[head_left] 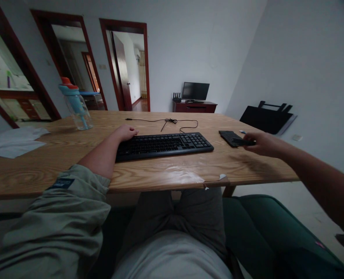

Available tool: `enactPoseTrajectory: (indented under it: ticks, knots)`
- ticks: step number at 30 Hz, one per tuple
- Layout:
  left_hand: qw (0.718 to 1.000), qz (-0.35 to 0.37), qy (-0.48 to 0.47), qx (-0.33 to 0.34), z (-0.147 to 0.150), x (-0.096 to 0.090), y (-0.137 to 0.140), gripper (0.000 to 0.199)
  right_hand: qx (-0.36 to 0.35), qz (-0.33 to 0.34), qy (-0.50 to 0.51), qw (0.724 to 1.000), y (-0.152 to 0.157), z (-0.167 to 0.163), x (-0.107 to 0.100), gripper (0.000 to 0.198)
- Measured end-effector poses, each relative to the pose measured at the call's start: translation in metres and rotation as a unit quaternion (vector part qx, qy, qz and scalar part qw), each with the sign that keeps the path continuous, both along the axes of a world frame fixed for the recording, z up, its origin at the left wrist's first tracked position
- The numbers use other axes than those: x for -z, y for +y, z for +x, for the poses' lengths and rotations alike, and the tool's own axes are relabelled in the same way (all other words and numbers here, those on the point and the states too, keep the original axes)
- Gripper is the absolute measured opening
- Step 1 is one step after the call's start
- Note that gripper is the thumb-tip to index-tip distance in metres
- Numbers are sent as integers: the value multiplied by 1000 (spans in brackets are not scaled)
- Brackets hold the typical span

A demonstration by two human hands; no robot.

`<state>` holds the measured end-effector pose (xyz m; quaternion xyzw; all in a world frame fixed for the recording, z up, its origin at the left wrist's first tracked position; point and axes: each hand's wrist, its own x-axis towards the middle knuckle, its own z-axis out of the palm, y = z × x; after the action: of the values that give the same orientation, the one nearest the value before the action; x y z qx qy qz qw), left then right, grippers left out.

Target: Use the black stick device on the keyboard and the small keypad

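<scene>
A black computer keyboard (166, 144) lies flat on the wooden table in front of me. My left hand (126, 133) is at its back left corner, fingers curled in against the edge. Off to the right, my right hand (255, 140) pinches a small dark object (248, 143) whose kind I cannot make out. It is held at the near right end of a flat black piece (227, 136) with a patterned surface; whether the two are joined is unclear. Behind the keyboard runs its thin black cable (171, 121), loosely bundled, with the plug (128, 119) at the left.
A clear bottle (80, 110) with a blue and red lid stands at the table's back left. White tissue (13, 141) lies at the left edge. The table's (160, 174) front edge has peeling tape (222, 177). A small white item (243, 132) lies beyond my right hand.
</scene>
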<state>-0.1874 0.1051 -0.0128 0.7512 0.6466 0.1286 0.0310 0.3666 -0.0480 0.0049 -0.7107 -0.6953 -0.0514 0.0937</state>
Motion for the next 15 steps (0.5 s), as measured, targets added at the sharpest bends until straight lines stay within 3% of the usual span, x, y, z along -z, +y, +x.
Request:
enactPoseTrajectory:
  ticks: [3, 7, 15]
  knots:
    - [1000, 1, 5, 0, -2, 0, 0, 45, 52, -64, 6, 997, 0, 23, 10, 26]
    - [1000, -5, 5, 7, -3, 0, 0, 44, 95, -87, 23, 991, 1, 30, 17, 24]
    - [1000, 3, -19, -2, -2, -1, -3, 35, 55, -72, 54, 994, -2, 23, 14, 22]
